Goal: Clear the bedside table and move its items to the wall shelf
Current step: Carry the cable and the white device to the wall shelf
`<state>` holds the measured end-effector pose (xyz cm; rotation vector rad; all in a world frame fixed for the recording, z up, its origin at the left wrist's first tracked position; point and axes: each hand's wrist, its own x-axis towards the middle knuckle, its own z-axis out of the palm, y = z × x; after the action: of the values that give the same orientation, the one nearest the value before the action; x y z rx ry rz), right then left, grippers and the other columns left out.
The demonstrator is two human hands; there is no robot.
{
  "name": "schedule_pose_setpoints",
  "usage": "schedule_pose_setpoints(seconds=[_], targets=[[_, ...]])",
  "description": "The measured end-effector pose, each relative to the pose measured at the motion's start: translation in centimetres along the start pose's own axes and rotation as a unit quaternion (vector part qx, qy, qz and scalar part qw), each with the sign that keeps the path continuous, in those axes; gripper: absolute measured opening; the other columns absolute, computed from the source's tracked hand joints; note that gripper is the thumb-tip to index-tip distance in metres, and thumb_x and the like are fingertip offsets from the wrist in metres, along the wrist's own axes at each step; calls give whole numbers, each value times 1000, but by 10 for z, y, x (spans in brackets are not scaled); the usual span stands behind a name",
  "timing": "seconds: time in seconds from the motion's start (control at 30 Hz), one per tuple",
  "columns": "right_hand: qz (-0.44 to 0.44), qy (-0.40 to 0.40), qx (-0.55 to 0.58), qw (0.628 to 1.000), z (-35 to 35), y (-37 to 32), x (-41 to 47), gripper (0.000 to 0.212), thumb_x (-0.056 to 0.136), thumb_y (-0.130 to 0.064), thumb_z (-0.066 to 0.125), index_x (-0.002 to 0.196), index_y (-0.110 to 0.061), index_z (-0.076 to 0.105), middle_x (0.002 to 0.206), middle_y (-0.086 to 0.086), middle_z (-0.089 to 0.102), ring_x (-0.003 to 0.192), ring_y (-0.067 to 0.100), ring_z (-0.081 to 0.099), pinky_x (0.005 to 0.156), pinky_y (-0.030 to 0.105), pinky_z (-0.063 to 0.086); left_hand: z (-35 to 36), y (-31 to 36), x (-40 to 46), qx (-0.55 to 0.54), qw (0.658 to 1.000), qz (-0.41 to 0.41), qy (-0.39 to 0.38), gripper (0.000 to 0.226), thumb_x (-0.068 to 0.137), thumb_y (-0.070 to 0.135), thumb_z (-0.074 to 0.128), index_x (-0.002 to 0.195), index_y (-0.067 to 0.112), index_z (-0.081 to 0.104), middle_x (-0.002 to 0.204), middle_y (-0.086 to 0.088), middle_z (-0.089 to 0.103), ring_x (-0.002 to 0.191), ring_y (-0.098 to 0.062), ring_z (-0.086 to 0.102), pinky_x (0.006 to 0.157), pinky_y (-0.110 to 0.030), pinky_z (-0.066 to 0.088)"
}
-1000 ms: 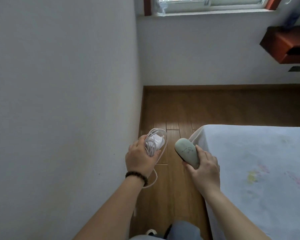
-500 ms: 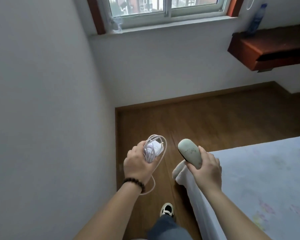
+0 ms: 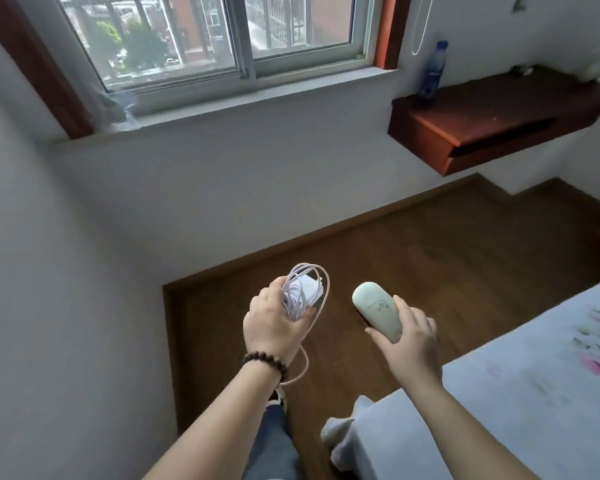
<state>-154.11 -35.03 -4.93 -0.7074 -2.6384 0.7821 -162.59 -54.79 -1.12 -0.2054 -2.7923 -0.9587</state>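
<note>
My left hand (image 3: 272, 323) is closed around a white charger with its coiled cable (image 3: 303, 289); one loop of cable hangs below my wrist. My right hand (image 3: 413, 336) grips a pale green oval device (image 3: 374, 308) with a small drawing on its top. Both hands are held out at chest height over the wooden floor. The reddish-brown wall shelf (image 3: 499, 112) is fixed to the wall at the upper right, well beyond both hands. A blue-labelled water bottle (image 3: 432, 72) stands at the shelf's left end, and small blurred items lie at its far right end.
A bed with a pale floral sheet (image 3: 499, 393) fills the lower right, its corner beside my legs. A white wall (image 3: 49, 306) runs close on the left. A window with a sill (image 3: 222, 88) sits on the far wall. Brown floorboards (image 3: 430, 254) lie between me and the shelf.
The view has swung up and to the right, bringing the window and the whole shelf into sight. Both hands keep the same grip on their items.
</note>
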Motion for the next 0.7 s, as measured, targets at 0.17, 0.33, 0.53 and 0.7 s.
schedule_pose_setpoints(seconds=[0.17, 0.33, 0.53, 0.7], targets=[[49, 24, -12, 998, 34, -1, 89, 74, 74, -47, 74, 137, -22, 45, 125, 0, 55, 105, 16, 44, 75, 27, 48, 52, 13, 108, -18, 998, 45, -32, 64, 71, 50, 70, 125, 26, 47, 109, 5, 61, 97, -16, 55, 76, -29, 43], [106, 53, -25, 993, 59, -17, 194, 75, 75, -50, 72, 139, -24, 42, 125, -1, 54, 107, 19, 44, 78, 33, 48, 95, 28, 230, -9, 992, 107, -64, 63, 70, 51, 70, 124, 27, 46, 109, 4, 61, 97, -20, 55, 74, -31, 42], [160, 103, -23, 981, 60, -21, 281, 76, 72, -47, 76, 137, -21, 46, 121, 0, 57, 105, 22, 48, 74, 29, 43, 144, 73, 332, -28, 981, 157, -109, 64, 69, 52, 70, 124, 30, 45, 110, 6, 61, 99, -18, 55, 76, -32, 43], [228, 141, -46, 962, 34, 18, 310, 75, 70, -45, 78, 135, -20, 49, 119, 3, 58, 101, 22, 48, 74, 31, 47, 201, 128, 361, -47, 961, 213, -169, 63, 69, 52, 69, 123, 30, 44, 110, 7, 60, 99, -18, 54, 75, -29, 41]])
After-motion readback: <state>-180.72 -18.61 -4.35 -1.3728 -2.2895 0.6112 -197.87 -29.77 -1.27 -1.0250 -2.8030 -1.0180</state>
